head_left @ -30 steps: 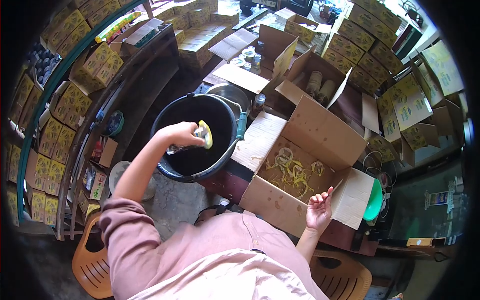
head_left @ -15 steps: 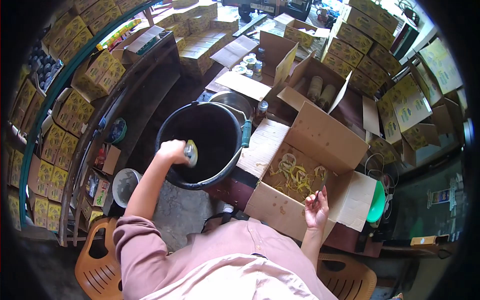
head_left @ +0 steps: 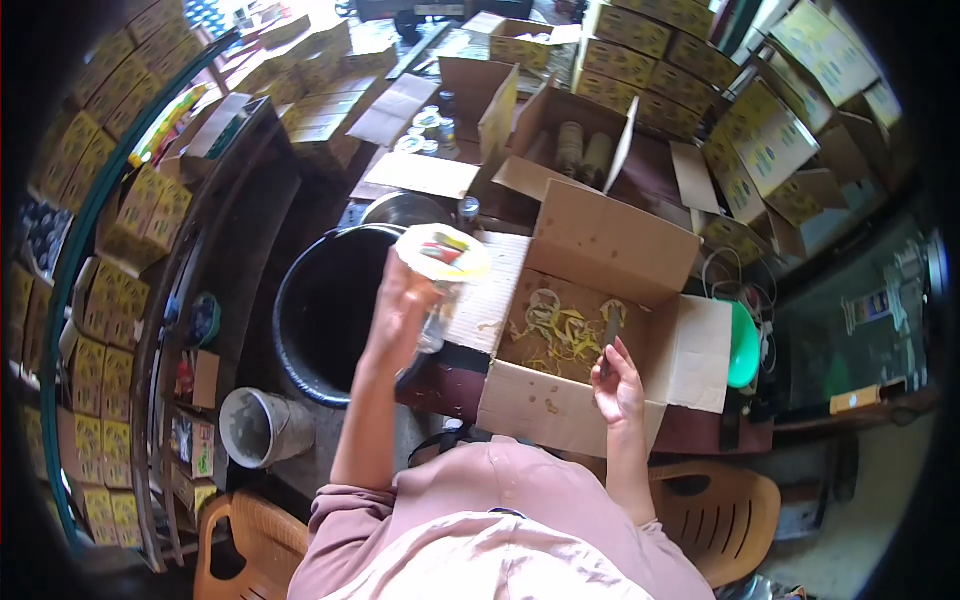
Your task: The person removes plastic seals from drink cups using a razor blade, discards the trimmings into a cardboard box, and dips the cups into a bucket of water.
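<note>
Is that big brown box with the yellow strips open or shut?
The box is open: its flaps are spread apart, and the yellow strips inside show from above.

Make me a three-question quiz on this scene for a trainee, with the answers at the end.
1. Which hand holds the jar?
2. True or false: the right hand is empty.
3. Fill in: in the picture, the green bowl is to the ____ of the box with yellow scraps.

Key
1. The left hand.
2. False; it holds a thin tool.
3. Right.
</note>
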Demonstrator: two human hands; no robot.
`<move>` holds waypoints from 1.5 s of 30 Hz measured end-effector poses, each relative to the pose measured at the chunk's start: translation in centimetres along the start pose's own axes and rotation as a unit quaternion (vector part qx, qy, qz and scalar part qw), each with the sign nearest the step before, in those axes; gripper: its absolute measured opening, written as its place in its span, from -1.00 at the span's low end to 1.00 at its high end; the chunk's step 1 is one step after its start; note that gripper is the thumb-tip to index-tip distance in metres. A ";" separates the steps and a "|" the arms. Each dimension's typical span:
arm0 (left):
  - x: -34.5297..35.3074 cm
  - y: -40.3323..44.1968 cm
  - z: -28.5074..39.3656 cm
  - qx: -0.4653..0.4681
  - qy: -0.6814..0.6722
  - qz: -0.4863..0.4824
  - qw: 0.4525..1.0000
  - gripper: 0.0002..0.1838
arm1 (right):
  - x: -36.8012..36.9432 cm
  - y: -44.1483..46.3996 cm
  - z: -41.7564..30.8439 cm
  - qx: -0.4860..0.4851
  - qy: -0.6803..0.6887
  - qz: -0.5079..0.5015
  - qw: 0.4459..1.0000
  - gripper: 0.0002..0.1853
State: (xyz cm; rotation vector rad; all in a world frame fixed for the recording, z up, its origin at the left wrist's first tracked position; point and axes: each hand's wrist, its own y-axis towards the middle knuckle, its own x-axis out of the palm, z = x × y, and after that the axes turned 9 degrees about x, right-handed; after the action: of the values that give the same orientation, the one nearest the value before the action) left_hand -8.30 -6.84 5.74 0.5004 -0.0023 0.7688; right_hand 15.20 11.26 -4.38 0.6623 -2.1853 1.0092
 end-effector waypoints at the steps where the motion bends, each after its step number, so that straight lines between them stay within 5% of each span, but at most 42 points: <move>1: 2.2 0.0 -0.1 -0.017 -0.020 -0.016 1.000 -0.44 | 1.6 -0.6 -0.6 -0.034 -0.032 0.004 0.999 -0.74; 5: 6.8 -1.0 -3.2 0.078 0.149 -0.090 0.982 -0.34 | 4.1 -1.6 -2.6 -0.312 -0.265 0.023 0.912 -0.71; 8: 8.2 -1.8 -3.9 0.124 0.205 -0.128 0.962 -0.33 | 7.8 -4.6 -5.3 -0.568 -0.566 0.036 0.596 -0.76; 16: 8.5 -2.4 -5.3 0.091 0.160 -0.161 0.970 -0.23 | 10.1 -7.1 -7.5 -0.621 -0.715 -0.037 0.320 -0.81; 21: 8.7 -2.4 -4.5 0.130 0.140 -0.183 0.964 -0.20 | 11.2 -6.6 -7.8 -0.636 -0.728 -0.051 0.252 -0.86; 31: 8.3 -2.4 -2.5 0.237 0.171 -0.179 0.940 -0.26 | 11.5 -6.3 -7.6 -0.642 -0.725 -0.081 0.238 -0.84; 34: 8.7 -2.3 -1.9 0.158 0.198 -0.201 0.946 -0.29 | 11.5 -5.9 -7.3 -0.644 -0.720 -0.093 0.242 -0.84; 45: 8.7 -1.7 -1.4 0.135 0.189 -0.202 0.952 -0.36 | 11.1 -4.6 -6.9 -0.644 -0.702 -0.149 0.266 -0.82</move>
State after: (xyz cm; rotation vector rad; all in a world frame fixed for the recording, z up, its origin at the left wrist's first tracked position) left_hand -1.10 -1.51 5.33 0.5826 0.5529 0.4516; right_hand 13.06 12.18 9.28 0.9854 -2.5203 -2.5338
